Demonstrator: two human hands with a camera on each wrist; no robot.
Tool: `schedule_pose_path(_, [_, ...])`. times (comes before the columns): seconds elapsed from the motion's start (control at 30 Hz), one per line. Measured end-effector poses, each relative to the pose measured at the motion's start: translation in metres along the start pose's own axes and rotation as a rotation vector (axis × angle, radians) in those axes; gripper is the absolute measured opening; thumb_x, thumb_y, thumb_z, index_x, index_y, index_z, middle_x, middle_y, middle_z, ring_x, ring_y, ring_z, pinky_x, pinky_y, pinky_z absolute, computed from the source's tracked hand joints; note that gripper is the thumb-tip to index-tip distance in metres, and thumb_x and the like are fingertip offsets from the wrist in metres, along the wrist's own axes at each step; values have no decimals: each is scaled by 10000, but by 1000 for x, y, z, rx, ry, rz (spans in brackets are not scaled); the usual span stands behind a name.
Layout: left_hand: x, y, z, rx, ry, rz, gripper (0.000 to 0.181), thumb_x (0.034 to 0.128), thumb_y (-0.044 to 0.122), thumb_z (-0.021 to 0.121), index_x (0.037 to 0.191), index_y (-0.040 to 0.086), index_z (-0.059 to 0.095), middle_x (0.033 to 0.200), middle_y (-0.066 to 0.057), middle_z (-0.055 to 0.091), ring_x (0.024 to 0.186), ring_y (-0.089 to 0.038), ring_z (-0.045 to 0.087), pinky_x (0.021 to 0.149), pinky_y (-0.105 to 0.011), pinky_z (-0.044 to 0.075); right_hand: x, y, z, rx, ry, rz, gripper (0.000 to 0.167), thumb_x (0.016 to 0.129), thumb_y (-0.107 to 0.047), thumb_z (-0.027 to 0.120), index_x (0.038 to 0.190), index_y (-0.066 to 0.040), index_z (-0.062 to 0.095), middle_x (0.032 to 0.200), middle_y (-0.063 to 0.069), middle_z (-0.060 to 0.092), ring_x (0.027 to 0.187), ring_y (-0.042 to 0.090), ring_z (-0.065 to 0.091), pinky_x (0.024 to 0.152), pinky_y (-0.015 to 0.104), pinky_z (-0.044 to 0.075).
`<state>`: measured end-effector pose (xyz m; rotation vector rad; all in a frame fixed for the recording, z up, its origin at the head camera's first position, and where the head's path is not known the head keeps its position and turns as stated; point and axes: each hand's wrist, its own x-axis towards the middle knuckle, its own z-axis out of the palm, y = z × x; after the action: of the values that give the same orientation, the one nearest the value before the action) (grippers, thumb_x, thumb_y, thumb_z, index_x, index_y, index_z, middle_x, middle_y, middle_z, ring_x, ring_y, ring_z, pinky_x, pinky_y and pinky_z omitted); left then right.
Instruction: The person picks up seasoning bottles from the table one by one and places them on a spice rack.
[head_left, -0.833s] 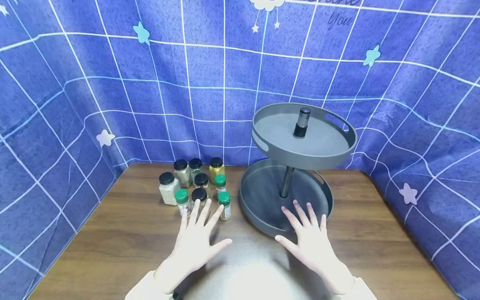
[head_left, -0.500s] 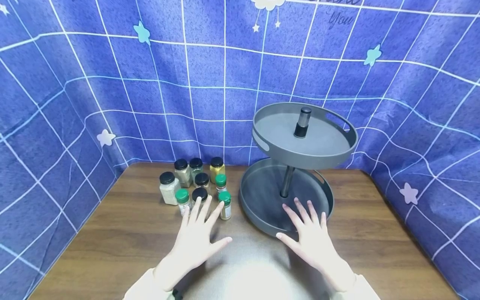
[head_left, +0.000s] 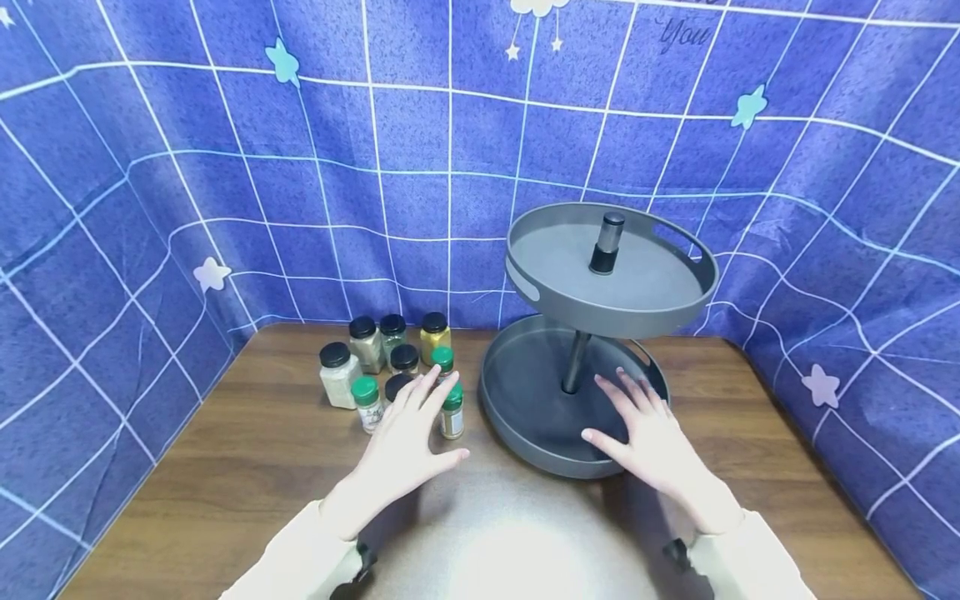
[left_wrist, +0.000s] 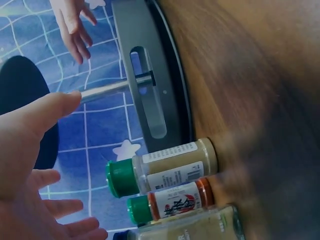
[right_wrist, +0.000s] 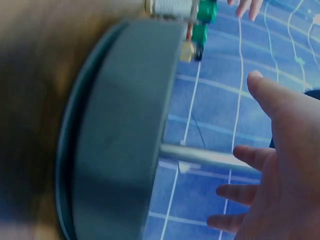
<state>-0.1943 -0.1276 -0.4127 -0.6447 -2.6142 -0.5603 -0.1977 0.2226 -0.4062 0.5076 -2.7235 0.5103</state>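
My left hand (head_left: 405, 442), fingers spread and holding nothing, hovers at the near side of a group of spice jars; its fingertips cover part of a black-capped jar (head_left: 397, 386) and a green-capped jar (head_left: 452, 421). In the left wrist view a green-capped jar (left_wrist: 170, 167) stands below the spread fingers. My right hand (head_left: 652, 437), also empty with spread fingers, is over the front right of the lower tray (head_left: 525, 417) of a grey two-tier rack. The right wrist view shows the tray's wall (right_wrist: 125, 130) beside that hand. Contact with the tray cannot be told.
The rack's upper tray (head_left: 562, 250) overhangs the lower one, with a post (head_left: 576, 362) between them. Further jars, among them a white one (head_left: 340, 383) and a yellow one (head_left: 435, 340), stand at the back left. A blue patterned cloth (head_left: 405, 200) surrounds the wooden table (head_left: 247, 433).
My right hand has moved right and farther forward over the lower tray. My left hand has shifted forward and slightly right, with its fingers now over the green-capped jar. Jars and rack have stayed put.
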Motion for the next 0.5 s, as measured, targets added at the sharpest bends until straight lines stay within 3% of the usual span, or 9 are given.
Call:
schedule_pose_path(0.3, [17,-8,10,-263,-20,-84,964,707,406,798,1490,248,260,1525,-92,294,1387,-288,286,1095,-523,278,21,46,-19,129,-13,-15,773,784,-429,731,1418,-131,404,1440,259,360,1323,490,275,1018,655,259])
schedule_pose_path(0.5, [21,-12,18,-356,-5,-155,973,697,434,807,1484,246,267,1478,-63,368,1353,-235,357,1087,-477,319,33,80,-23,213,-28,-70,830,784,-320,761,1439,-29,342,1444,251,360,1331,454,293,1039,596,270])
